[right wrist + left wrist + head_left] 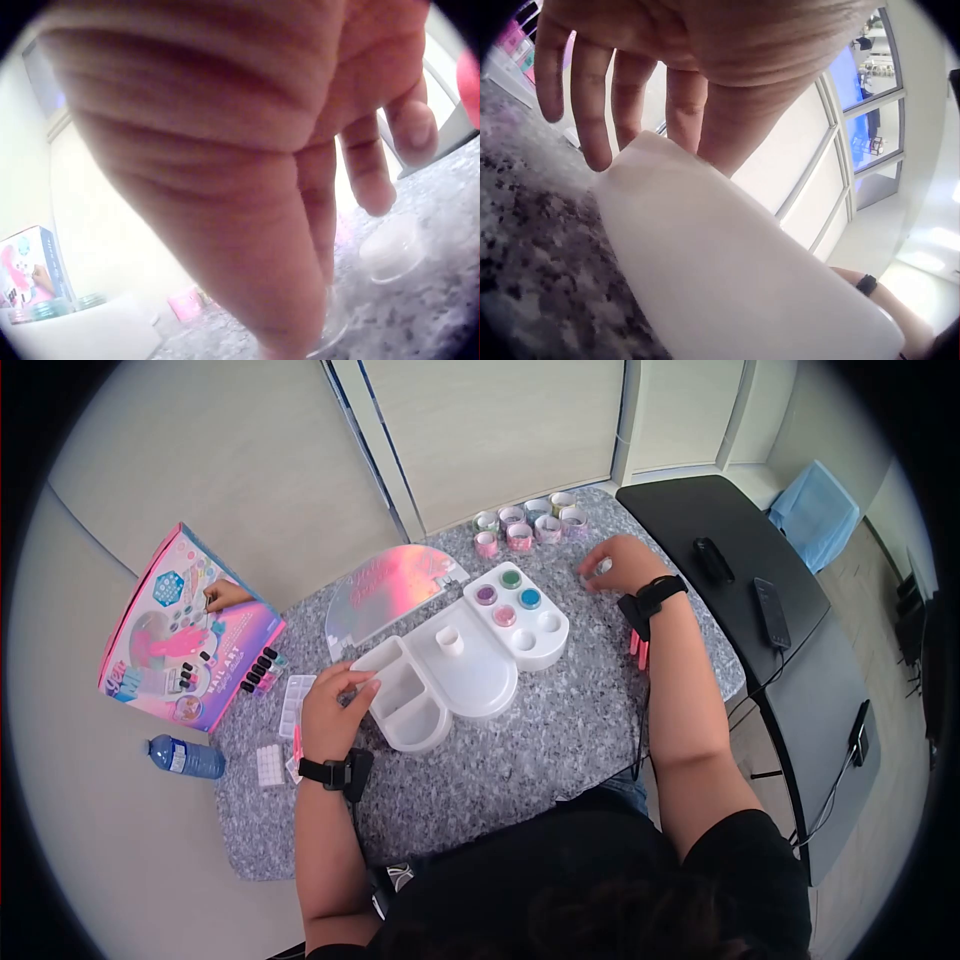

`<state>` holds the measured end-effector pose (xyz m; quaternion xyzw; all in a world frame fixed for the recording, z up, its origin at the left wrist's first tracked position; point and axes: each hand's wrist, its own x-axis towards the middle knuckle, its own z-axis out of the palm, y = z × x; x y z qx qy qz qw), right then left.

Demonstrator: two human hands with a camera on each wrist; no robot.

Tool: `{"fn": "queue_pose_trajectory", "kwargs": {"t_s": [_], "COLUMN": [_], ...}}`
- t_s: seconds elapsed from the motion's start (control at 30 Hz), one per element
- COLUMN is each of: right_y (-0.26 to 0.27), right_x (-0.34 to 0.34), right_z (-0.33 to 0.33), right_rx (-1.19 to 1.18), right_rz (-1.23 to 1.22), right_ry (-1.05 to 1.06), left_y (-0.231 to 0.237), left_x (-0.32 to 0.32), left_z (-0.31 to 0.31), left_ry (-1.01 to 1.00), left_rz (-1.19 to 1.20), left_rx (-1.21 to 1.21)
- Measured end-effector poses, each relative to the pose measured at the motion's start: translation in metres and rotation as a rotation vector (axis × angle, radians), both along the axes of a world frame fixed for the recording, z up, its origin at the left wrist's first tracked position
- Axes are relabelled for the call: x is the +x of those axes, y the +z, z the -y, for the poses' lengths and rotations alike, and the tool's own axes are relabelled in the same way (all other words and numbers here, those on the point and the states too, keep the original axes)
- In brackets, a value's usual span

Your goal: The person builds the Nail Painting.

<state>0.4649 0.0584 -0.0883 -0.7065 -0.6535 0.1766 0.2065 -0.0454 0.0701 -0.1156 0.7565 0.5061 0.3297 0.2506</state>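
Note:
A white tray (pixel 484 689) in joined sections lies on the speckled table. On the rim of its left compartment section, my left hand (pixel 335 712) rests with fingers outside and thumb inside; the left wrist view shows this hand (pixel 667 82) at the corner of the white wall (pixel 720 247). Right of the tray, my right hand (pixel 630 567) is low over the table, its thumb and forefinger around a small clear pot (pixel 335 322), partly hidden. Another clear pot with white contents (pixel 386 251) sits under the other fingers. Four round wells hold green, purple, blue and pink pots (pixel 505 616).
Behind are several tape rolls (pixel 519 537) and an iridescent panel (pixel 385 598). At left stand a nail art box (pixel 185 635), small dark-capped bottles (pixel 262 671) and a water bottle (pixel 187 757). Pink items (pixel 641 650) lie by the right wrist. A black table (pixel 700 510) adjoins at right.

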Motion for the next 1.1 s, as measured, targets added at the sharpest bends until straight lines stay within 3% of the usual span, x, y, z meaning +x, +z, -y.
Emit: {"fn": "queue_pose_trajectory", "kwargs": {"t_s": [0.1, 0.17, 0.2, 0.27, 0.53, 0.63, 0.73, 0.8, 0.83, 0.9, 1.0, 1.07, 1.1], "right_y": [0.014, 0.033, 0.032, 0.033, 0.022, 0.028, 0.032, 0.019, 0.015, 0.006, 0.002, 0.007, 0.019], "right_x": [-0.019, -0.047, -0.059, -0.078, -0.098, -0.098, -0.066, -0.033, -0.027, -0.016, -0.006, -0.011, -0.018], "right_z": [0.005, 0.013, 0.014, 0.015, 0.02, 0.027, 0.02, 0.011, 0.01, 0.007, -0.004, 0.004, 0.013], "right_rx": [0.146, 0.196, 0.185, 0.177, 0.172, 0.272, 0.228, 0.354, 0.353, 0.11, -0.056, -0.006, 0.046], "right_rz": [-0.087, -0.311, -0.316, -0.297, -0.094, 0.017, -0.149, 0.142, 0.143, 0.451, 0.366, 0.389, 0.206], "right_ry": [0.058, 0.288, 0.302, 0.523, 0.572, 0.536, 0.406, -0.041, -0.039, -0.426, -0.424, -0.415, -0.264], "left_y": [-0.001, -0.001, 0.0, 0.0, 0.005, 0.005, 0.006, 0.006, 0.006, 0.006, 0.01, 0.012, 0.012], "left_x": [0.0, 0.002, 0.002, 0.002, 0.005, 0.006, 0.007, 0.006, 0.006, 0.006, 0.007, 0.008, 0.008], "left_z": [0.002, 0.002, 0.002, 0.002, 0.003, 0.004, 0.005, 0.005, 0.004, 0.004, 0.006, 0.007, 0.007], "left_ry": [0.016, 0.034, 0.04, 0.047, 0.053, 0.044, 0.055, 0.05, 0.041, 0.043, 0.052, 0.062, 0.038], "left_rz": [0.022, 0.028, 0.031, 0.034, 0.012, 0.027, 0.028, 0.024, 0.015, 0.012, 0.005, 0.004, -0.019], "left_rx": [0.011, -0.004, -0.014, -0.02, -0.048, -0.036, -0.046, -0.047, -0.044, -0.033, -0.047, -0.07, 0.012]}}
